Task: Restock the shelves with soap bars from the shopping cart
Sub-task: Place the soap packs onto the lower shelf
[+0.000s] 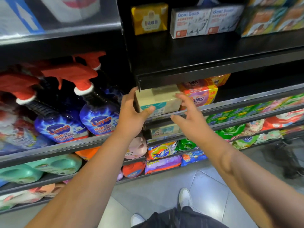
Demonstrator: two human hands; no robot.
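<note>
Beige soap box (162, 102) at the front edge of the shelf (230, 104), just beside the OMO packs (201, 96); left end gripped by the left hand (131, 116), thumb on the front face, probably to square it up; right hand (189, 116) splayed, empty, near the right corner as a guide.

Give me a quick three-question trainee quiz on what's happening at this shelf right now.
1. True or false: the left hand grips the beige soap box.
2. What sits just right of that box? A spray bottles; B OMO packs; C detergent jugs.
3. Fill in: the Goat Soap boxes stand on the shelf ___ the beige box.
Key: 1 true; 2 B; 3 above.
</note>
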